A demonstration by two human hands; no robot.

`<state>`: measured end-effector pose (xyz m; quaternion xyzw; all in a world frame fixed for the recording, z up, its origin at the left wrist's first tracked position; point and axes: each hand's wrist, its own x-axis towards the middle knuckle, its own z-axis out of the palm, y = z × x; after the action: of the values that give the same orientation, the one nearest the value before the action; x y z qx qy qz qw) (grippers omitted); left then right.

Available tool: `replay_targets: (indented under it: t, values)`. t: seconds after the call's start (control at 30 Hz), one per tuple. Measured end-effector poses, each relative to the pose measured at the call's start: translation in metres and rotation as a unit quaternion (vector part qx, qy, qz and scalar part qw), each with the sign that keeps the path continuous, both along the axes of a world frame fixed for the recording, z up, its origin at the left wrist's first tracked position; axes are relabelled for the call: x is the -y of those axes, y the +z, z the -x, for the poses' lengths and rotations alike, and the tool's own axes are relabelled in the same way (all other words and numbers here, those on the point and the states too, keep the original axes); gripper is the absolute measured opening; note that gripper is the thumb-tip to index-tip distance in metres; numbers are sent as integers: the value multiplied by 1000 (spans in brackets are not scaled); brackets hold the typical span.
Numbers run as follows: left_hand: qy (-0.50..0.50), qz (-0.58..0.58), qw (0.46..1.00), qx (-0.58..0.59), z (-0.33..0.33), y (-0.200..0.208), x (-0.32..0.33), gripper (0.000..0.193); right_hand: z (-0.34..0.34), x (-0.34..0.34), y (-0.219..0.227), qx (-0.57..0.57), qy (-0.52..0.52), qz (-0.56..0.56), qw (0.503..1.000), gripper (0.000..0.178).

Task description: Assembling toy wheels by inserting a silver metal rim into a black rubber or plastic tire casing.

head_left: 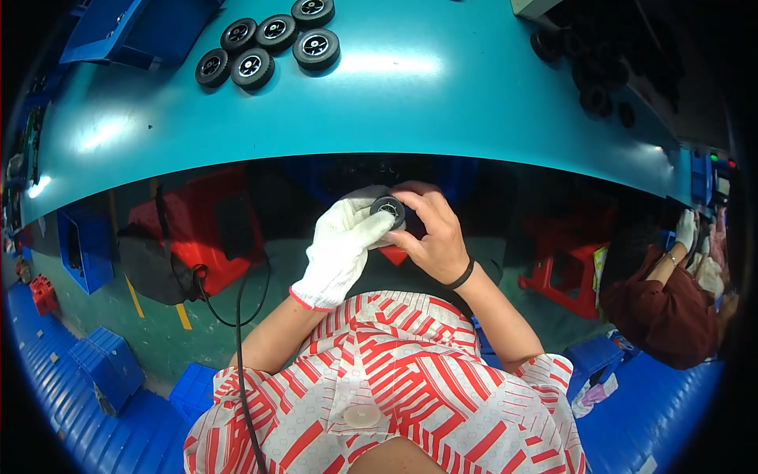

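A small toy-like wheel (388, 202) with a black tyre and a pale-marked hub is held between my two hands, just in front of the table's near edge. My left hand (335, 246), in a white knitted glove, closes on it from the left, its thumb lying over the hub. Bare fingers of my right hand (439, 238) curl around the wheel's right side, thumb below and index finger above. Several similar black wheels (315, 50) with silver-spoked hubs lie together at the far left of the blue-green table (379, 118).
A blue bin (130, 31) stands at the table's far left. Dark wheels (596, 99) crowd the far right. Red stools (562, 265) are below the table on both sides, and a black cable (240, 347) hangs at my left. Another person (663, 308) works at the right.
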<state>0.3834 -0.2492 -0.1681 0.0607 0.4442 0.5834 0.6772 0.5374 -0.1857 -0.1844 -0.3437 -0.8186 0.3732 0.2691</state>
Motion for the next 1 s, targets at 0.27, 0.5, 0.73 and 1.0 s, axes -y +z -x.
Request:
replay_targets:
  t: [0.27,0.5,0.73,1.0]
  values:
    - [41,-3,997,-72,-11,-13,7,35,11,8,3,-35,-17,-31,999,51]
    - [11,5,993,-119,-7,-6,3,36,9,5,7,-13,-9,-46,999,50]
    - [14,-5,1000,-5,-5,-12,11,35,4,5,5,2,-14,16,1000,47]
    - [13,15,999,-30,2,-10,9,29,3,7,2,-25,-1,4,1000,48]
